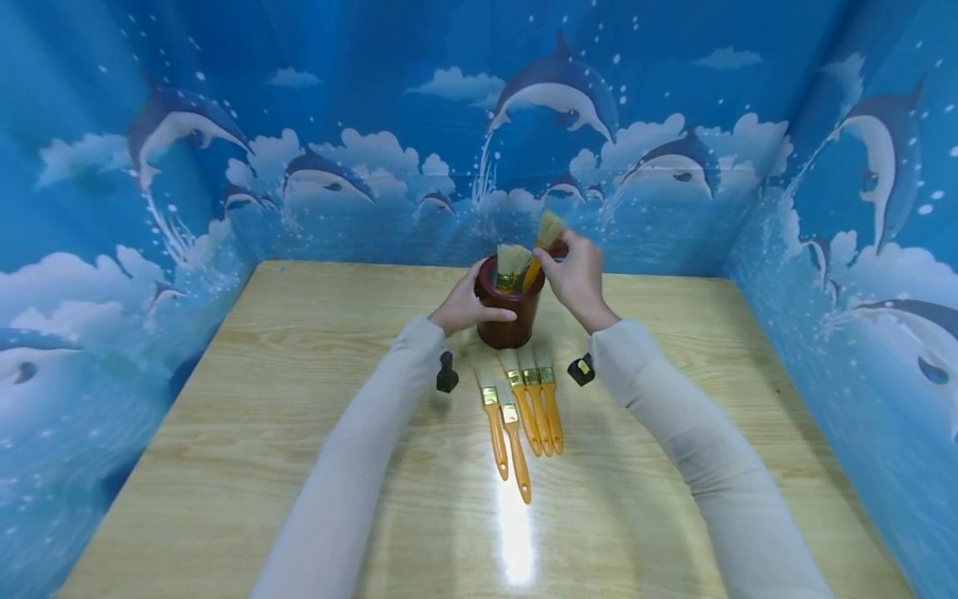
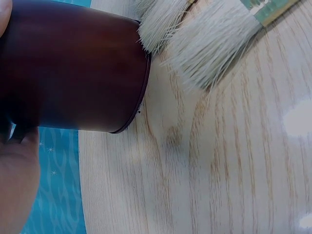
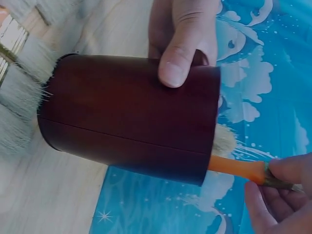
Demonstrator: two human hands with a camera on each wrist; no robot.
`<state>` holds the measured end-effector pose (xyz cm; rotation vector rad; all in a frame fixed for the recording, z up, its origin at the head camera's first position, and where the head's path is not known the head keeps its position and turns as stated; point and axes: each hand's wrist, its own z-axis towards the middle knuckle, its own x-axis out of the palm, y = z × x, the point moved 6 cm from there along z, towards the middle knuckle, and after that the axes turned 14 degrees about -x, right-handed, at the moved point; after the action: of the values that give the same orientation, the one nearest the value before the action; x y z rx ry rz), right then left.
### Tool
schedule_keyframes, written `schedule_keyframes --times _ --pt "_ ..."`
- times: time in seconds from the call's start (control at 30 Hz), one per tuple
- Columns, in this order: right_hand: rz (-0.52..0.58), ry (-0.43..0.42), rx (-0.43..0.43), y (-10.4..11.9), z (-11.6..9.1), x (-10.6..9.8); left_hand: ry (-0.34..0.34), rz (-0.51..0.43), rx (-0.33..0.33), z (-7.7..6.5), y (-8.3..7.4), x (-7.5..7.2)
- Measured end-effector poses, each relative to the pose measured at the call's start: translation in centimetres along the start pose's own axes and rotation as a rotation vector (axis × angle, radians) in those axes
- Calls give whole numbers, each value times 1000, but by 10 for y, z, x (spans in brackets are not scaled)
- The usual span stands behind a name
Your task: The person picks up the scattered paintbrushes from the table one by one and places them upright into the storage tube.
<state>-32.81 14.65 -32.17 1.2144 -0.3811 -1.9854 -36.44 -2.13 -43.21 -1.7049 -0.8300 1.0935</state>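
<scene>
A dark red-brown cup (image 1: pixel 507 324) stands upright on the table, and my left hand (image 1: pixel 466 306) grips its side with the thumb across the front. One paintbrush (image 1: pixel 513 264) is inside the cup with its pale bristles up. My right hand (image 1: pixel 578 268) pinches another paintbrush (image 1: pixel 550 229) near its metal band. That brush's orange handle (image 3: pixel 236 167) reaches down past the cup's rim in the right wrist view, bristles upward. Its lower end is hidden inside the cup.
Several orange-handled paintbrushes (image 1: pixel 533 408) lie on the wooden table (image 1: pixel 299 399) in front of the cup, bristles towards it. A blue dolphin-print curtain (image 1: pixel 419 108) hangs behind the table and on both sides.
</scene>
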Motion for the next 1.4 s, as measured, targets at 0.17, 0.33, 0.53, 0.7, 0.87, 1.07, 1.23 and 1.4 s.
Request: schedule_keyframes --times 0.17,0.33,0.53,0.7,0.87,1.07,1.23,1.4 --pt "39 95 50 -10 -6 7 32 -49 13 -14 -15 0" --pt "82 151 108 -23 -18 9 47 -44 7 -27 -28 -1" --pt "110 203 165 -37 -38 6 38 -17 -7 -30 -30 -1" --pt "135 252 221 -48 -59 5 38 -7 -5 -29 -29 -1" --pt "147 282 243 -57 -79 4 35 -4 -17 -29 -29 -1" --pt "144 310 278 -65 -100 7 34 4 -31 -29 -29 -1" --pt "150 317 307 -72 -116 13 42 -3 -26 -29 -30 -1" --pt "153 310 314 -77 -130 21 43 -8 -30 -28 -29 -1"
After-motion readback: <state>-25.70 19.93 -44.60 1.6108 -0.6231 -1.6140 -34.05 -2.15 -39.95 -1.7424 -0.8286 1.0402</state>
